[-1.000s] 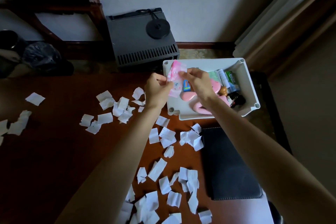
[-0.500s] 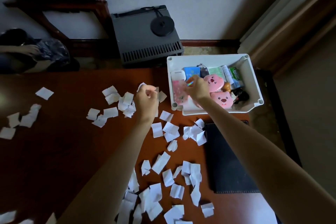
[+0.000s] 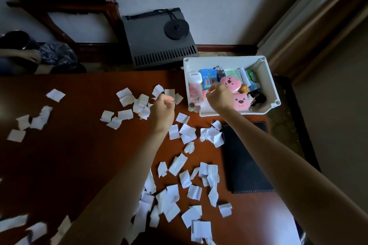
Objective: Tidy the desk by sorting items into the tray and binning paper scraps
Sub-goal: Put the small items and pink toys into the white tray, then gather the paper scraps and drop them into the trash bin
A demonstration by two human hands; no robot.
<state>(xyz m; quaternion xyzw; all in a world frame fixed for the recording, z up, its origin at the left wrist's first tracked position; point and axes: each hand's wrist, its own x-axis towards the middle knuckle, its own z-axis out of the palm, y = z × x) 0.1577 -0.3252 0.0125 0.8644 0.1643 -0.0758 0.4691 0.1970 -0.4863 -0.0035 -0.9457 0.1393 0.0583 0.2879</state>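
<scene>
Paper scraps (image 3: 175, 165) litter the desk (image 3: 69, 155) around curled hands (image 3: 162, 108), their grasp unclear, beside the tray (image 3: 268, 77).

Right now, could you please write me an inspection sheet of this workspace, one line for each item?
Surface: brown desk, mostly covered.
Job's things: white tray at far right edge, holding small items, two pink animal faces among them; paper scraps scattered widely.
Clutter: black pad near the tray.
Grippers: left hand loosely closed over scraps; right hand inside the tray, contents of grip unclear.
Cables: black cord on the grey box.
Surroundings: wooden chair, white wall.
</scene>
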